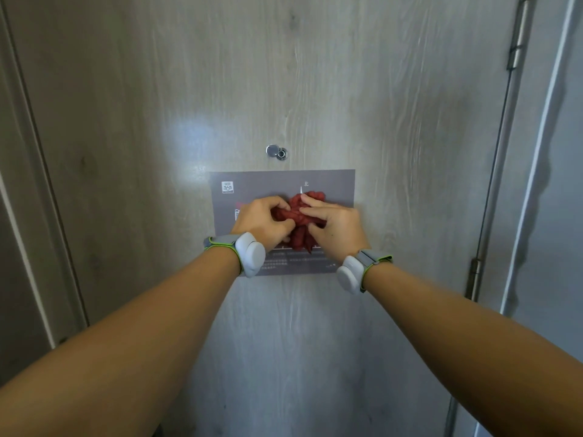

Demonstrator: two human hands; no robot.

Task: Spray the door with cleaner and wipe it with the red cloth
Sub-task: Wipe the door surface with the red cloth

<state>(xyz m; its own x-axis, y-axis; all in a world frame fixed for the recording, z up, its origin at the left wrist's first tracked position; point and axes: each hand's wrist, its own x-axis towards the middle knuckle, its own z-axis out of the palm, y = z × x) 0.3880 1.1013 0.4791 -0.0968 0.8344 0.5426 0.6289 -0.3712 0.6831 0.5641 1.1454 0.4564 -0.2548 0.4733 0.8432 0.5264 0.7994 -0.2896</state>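
Grey-brown frame (28, 190) up the left side, metal upper hinge (515, 56) & lower hinge (473, 279) on the right w/ a pale grey wall (561, 216) beyond, grey poster (342, 184) w/ small print mid-view under a silver peephole (277, 152), soft light patch (186, 134) at upper left of it.

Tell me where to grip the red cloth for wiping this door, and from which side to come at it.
Grip the red cloth round its bunched middle, coming from the side facing you, palm toward the door. It is crumpled into a wad held between the left hand and right hand, with loose ends hanging below, so gripping there probably gives a broad wiping pad.
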